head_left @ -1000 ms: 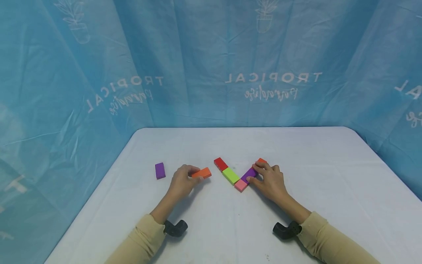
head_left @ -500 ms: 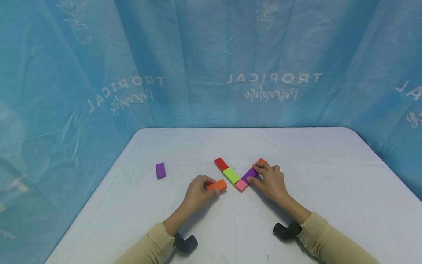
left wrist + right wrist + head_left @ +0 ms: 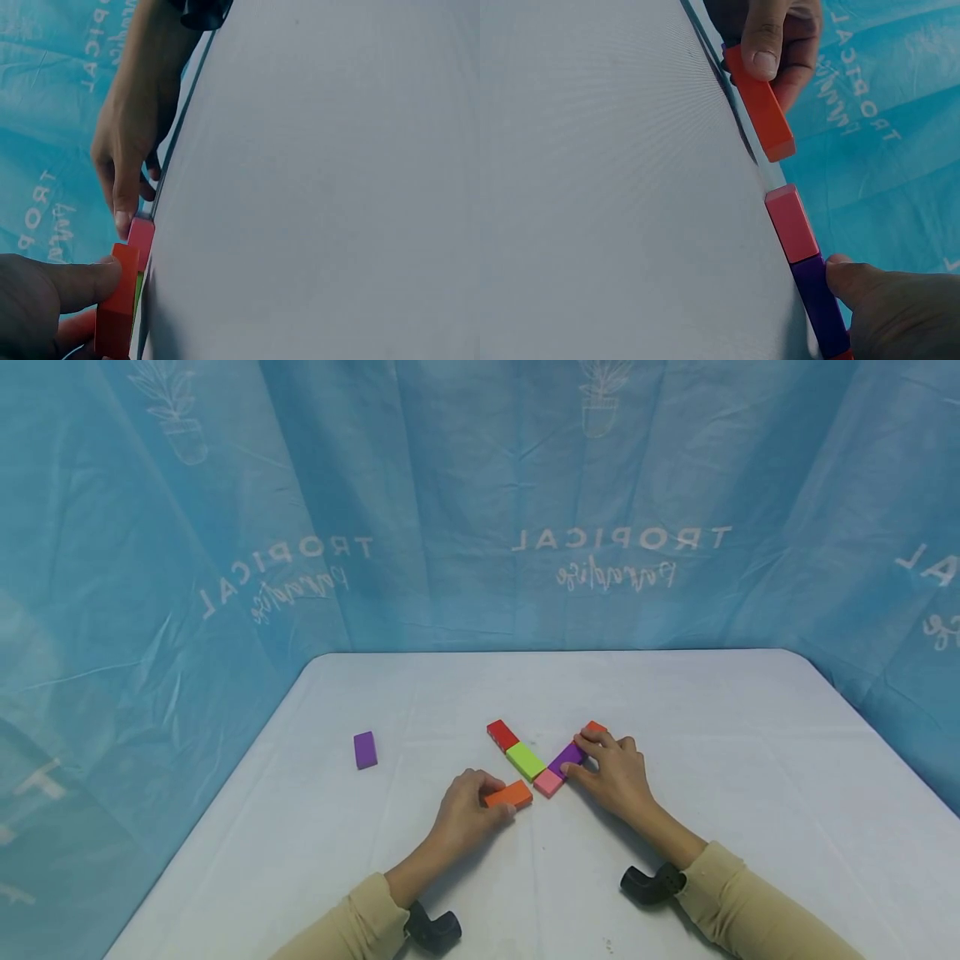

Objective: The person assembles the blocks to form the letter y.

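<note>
My left hand (image 3: 467, 810) pinches an orange wooden block (image 3: 513, 793) between thumb and fingers, held just over the cloth. One end of that block points at the pink block (image 3: 548, 783), with a small gap between them in the right wrist view. Blocks lie end to end in a V: red (image 3: 502, 736) and light green (image 3: 525, 761) form the left arm, pink is at the near corner, purple (image 3: 562, 762) and orange-red (image 3: 596, 726) run up the right arm. My right hand (image 3: 615, 775) grips the purple block, thumb on its side, fingers partly hiding the far orange-red one.
A loose purple block (image 3: 365, 750) lies on the left of the white-covered table (image 3: 705, 710). Blue printed curtains (image 3: 465, 602) hang behind and beside the table. Black curved pieces (image 3: 433, 933) are worn at both wrists.
My left hand has carried the orange block right and nearer to me, from left of the red and green blocks to beside the pink one. The right hand stays in place.
</note>
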`<state>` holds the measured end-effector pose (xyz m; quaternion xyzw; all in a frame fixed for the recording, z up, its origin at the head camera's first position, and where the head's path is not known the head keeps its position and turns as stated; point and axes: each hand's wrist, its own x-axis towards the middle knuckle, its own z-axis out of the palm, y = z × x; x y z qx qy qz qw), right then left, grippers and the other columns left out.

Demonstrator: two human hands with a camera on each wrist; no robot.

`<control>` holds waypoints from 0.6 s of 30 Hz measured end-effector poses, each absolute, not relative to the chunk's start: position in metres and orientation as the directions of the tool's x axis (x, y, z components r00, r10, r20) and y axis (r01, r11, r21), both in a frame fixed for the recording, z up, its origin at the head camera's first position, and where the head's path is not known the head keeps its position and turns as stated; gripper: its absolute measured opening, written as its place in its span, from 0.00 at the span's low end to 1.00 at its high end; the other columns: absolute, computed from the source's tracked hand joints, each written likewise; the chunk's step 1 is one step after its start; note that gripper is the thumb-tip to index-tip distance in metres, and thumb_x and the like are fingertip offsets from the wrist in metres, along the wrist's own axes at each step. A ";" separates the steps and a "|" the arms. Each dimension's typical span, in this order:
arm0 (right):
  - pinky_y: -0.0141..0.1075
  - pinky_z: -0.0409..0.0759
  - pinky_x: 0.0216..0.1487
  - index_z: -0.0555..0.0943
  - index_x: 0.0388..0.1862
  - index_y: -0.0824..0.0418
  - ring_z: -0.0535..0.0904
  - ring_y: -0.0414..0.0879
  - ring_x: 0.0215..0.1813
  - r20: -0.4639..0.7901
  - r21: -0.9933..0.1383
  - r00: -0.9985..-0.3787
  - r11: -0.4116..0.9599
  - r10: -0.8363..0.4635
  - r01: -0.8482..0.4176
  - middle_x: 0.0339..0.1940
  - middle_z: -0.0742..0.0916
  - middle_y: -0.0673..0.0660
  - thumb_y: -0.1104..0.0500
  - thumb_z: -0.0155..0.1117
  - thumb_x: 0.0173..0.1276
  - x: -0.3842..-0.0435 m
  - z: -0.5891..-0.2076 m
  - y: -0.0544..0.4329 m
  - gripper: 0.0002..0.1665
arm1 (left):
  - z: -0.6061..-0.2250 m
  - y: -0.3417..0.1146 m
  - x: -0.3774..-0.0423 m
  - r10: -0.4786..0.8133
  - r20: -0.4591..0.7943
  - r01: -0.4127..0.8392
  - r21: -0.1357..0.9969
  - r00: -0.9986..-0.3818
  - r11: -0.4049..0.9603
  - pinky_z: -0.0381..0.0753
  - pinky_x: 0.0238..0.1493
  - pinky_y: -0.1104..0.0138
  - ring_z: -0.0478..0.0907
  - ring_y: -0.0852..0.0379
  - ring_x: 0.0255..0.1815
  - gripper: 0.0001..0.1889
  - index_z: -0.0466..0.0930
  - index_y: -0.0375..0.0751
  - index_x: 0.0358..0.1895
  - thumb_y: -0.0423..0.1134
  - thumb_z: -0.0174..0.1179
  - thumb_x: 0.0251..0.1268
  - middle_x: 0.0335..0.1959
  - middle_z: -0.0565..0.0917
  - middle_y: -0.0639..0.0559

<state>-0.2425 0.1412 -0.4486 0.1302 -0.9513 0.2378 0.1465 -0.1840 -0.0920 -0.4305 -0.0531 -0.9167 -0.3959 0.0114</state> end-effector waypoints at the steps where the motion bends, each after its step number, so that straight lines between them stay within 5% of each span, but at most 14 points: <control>1: 0.50 0.68 0.46 0.76 0.60 0.59 0.71 0.60 0.49 0.341 -0.413 -0.923 0.854 -0.178 -0.317 0.61 0.79 0.58 0.43 0.67 0.58 -0.243 -0.449 0.141 0.35 | -0.431 -0.091 -0.184 0.085 0.058 0.100 0.726 -0.995 0.681 0.73 0.40 0.69 0.70 0.59 0.39 0.15 0.79 0.44 0.43 0.40 0.69 0.51 0.39 0.78 0.54; 18: 0.49 0.69 0.45 0.77 0.60 0.59 0.72 0.60 0.49 0.339 -0.408 -0.924 0.858 -0.175 -0.313 0.61 0.79 0.58 0.43 0.68 0.57 -0.243 -0.450 0.141 0.35 | -0.431 -0.085 -0.179 0.114 0.089 0.144 0.660 -0.990 0.738 0.67 0.35 0.71 0.67 0.60 0.38 0.17 0.79 0.43 0.44 0.40 0.70 0.49 0.35 0.76 0.54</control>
